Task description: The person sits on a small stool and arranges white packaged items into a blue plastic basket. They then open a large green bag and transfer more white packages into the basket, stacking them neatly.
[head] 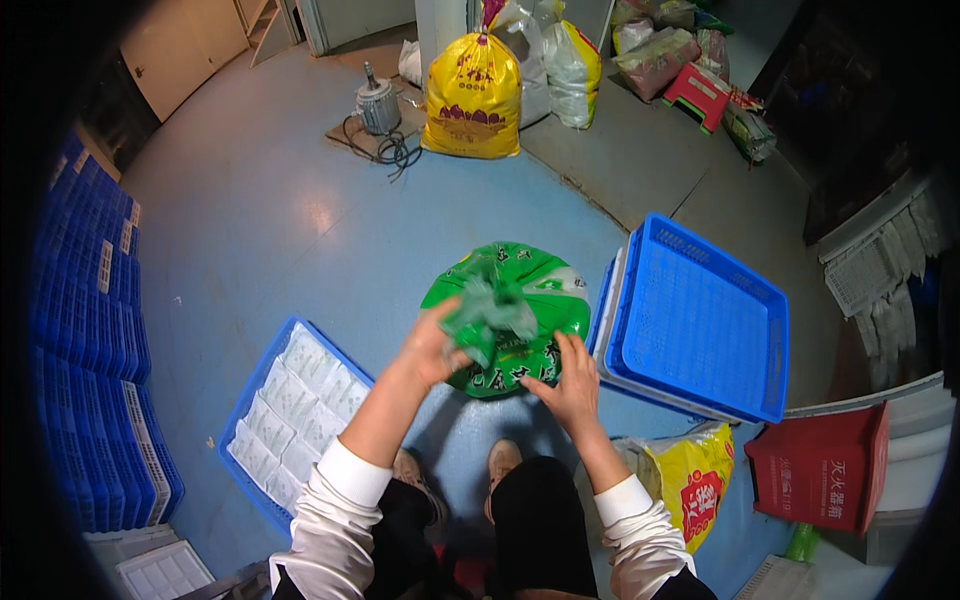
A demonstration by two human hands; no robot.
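A full green plastic sack (517,330) with printed writing stands on the floor in front of my feet. Its gathered, crumpled top (491,307) is blurred. My left hand (431,346) grips the loose plastic at the left of that top; its fingertips are partly hidden. My right hand (571,382) lies against the sack's near right side with its fingers spread, holding nothing. To the left, a blue plastic crate (251,484) contains rows of white printed packets (289,409).
Stacked blue and white crates (697,322) stand close to the sack's right. A yellow bag (694,480) and a red fire extinguisher box (817,469) are at lower right. Tall blue crate stacks (90,337) line the left. Farther off are a motor (377,105) and a yellow sack (474,97).
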